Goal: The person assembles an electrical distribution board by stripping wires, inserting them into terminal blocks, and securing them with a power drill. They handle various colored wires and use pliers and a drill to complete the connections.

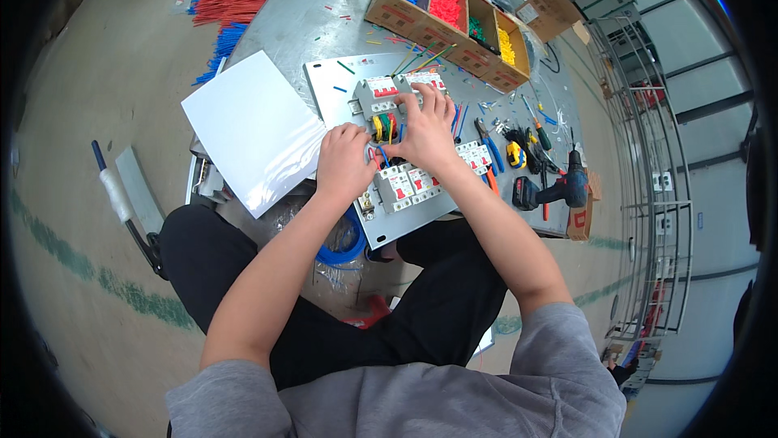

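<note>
A light grey metal panel [331, 89] lies on the table in front of me, carrying two rows of white circuit breakers with red switches. My left hand [344, 160] is curled at the left end of the lower row [397, 185], its fingertips closed around thin wire, with a blue wire [383, 156] and a red one beside them. Spread over the panel, my right hand [425, 128] has its fingers on the upper breakers [378, 91] and its thumb close to the left fingertips. Yellow, green and red wires [383, 127] run between the rows. The exact fingertip contact is partly hidden.
Cardboard bins [413, 21] of blue, red, green and yellow pieces stand behind the panel. A white sheet [251, 130] lies left. To the right are pliers [489, 145], a tape measure [516, 156], a screwdriver [538, 126] and a cordless drill [559, 187]. Wire bundles [231, 4] overhang the far left edge.
</note>
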`<state>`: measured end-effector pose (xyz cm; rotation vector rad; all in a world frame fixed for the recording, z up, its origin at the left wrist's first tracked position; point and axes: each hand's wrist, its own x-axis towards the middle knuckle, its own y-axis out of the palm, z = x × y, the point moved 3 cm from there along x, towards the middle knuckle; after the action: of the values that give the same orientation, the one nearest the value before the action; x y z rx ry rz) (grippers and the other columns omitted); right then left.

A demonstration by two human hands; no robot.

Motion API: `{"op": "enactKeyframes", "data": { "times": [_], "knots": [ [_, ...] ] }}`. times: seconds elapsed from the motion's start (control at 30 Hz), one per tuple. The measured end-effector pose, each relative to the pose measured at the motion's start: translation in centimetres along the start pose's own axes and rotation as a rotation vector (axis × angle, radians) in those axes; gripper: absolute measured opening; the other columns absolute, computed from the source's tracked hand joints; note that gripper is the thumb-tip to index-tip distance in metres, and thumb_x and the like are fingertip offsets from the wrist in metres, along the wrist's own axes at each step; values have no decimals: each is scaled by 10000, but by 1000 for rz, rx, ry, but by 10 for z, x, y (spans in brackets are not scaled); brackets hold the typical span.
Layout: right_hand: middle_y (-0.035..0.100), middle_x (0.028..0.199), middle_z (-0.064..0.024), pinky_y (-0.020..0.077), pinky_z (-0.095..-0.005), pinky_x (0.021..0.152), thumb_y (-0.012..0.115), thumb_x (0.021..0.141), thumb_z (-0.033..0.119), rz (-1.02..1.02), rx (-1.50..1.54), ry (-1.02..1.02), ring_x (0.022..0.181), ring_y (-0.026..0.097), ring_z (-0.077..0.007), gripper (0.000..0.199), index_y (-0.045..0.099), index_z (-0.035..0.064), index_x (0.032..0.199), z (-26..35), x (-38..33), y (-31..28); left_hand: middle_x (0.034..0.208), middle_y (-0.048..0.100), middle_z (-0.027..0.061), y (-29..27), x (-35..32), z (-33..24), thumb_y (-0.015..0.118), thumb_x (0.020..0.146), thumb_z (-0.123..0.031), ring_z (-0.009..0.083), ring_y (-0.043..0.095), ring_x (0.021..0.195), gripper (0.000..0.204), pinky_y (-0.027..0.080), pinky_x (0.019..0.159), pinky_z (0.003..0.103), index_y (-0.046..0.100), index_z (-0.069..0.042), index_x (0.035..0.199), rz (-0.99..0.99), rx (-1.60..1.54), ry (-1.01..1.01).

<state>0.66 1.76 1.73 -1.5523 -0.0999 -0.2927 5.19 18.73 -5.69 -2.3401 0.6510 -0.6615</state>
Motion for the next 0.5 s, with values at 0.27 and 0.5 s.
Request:
{"op": "enactKeyframes", "data": {
  "times": [0.27, 0.5],
  "knots": [
    [435, 1605, -192, 186, -696, 1273, 1035, 587, 452, 47, -40, 55, 1572, 321, -422, 999, 592, 158, 1433, 0, -2, -7, 1300, 680, 141, -4, 2, -5, 825, 874, -213, 351, 559, 1334, 407, 425, 1172, 479, 743, 6, 1207, 40, 33, 57],
    [596, 1375, -124, 319, -570, 1207, 793, 891, 128, 115, 85, 60, 1393, 522, -343, 504, 644, 114, 1372, -2, -14, -58, 1115, 729, 40, -23, -2, -9, 803, 915, -158, 304, 596, 1239, 246, 402, 1077, 460, 813, -120, 1157, 34, 13, 137]
  ]
}}
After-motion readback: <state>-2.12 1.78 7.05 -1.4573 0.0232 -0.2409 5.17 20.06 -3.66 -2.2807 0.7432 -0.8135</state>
